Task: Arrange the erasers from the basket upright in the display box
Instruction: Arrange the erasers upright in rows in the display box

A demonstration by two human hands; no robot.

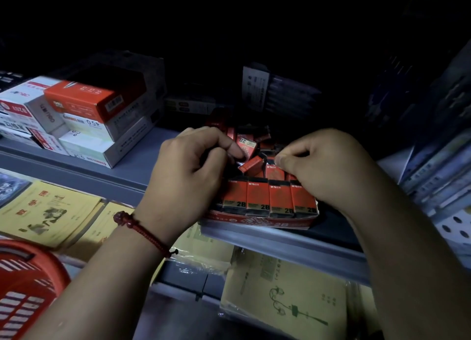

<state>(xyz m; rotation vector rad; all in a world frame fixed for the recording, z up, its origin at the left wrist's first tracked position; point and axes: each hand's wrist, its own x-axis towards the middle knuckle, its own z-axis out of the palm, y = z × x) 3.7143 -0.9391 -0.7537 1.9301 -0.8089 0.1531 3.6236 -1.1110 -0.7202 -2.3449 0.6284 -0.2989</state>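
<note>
Erasers [267, 197] stand upright along the box [257, 221] front; behind them the left hand [188, 166] grips spares [216, 152], the right hand [323, 166] pinches I cannot tell what, and the tilted eraser [251, 165] probably needs righting next.

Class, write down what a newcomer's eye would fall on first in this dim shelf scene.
The left hand and right hand meet mid-frame over a red display box on the shelf edge. Its front row of erasers stands upright, while one tilted eraser lies between the hands. A red basket sits at lower left.

Left hand [188, 171]: red braided bracelet [142, 231], bare forearm
</note>
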